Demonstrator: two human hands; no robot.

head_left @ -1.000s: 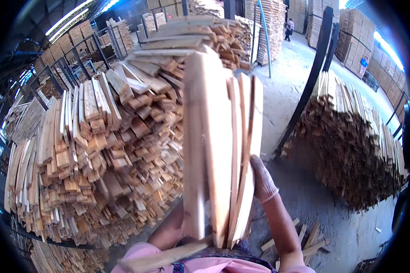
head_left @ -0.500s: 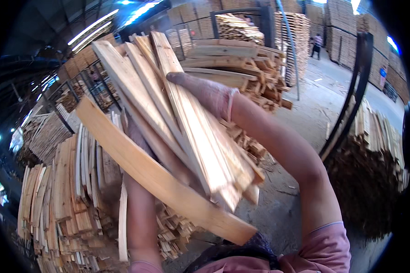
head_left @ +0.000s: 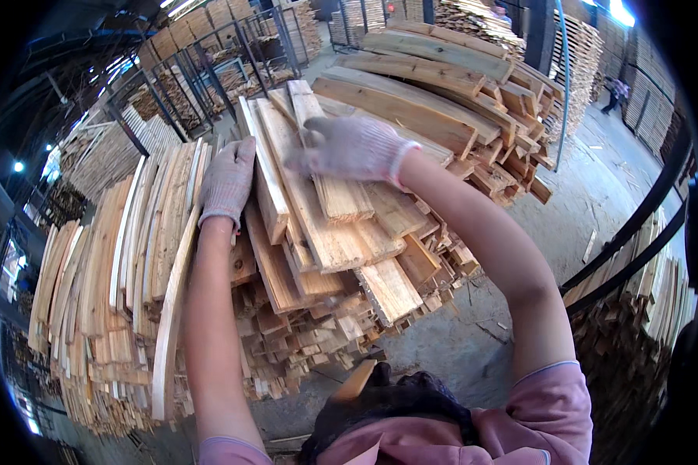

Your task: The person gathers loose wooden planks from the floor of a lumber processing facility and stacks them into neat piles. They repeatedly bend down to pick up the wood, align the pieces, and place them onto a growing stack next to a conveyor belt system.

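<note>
My left hand (head_left: 229, 182), in a pale knit glove, lies along the left side of a loose pile of boards (head_left: 322, 232), its fingers stretched out and no board wrapped in them. Over the top of that pile is my gloved right hand (head_left: 357, 149), by a short narrow board (head_left: 335, 194); its fingers are smeared by motion, so their grip is unclear. The boards rest askew on a stack of cut timber (head_left: 310, 341). A long thin strip of wood (head_left: 171, 325) slants down beside my left forearm.
Another timber stack (head_left: 93, 287) stands at the left, with thicker boards (head_left: 419, 101) piled beyond. Dark metal posts (head_left: 209, 77) rise at the back, and curved black bars (head_left: 636, 225) at the right. A wood piece (head_left: 355, 380) shows by my waist. Far right, a person (head_left: 616, 94) stands.
The bundle of boards that was up between my hands now lies on the stack. The curved board across my left arm has left that place. My view has shifted to the right.
</note>
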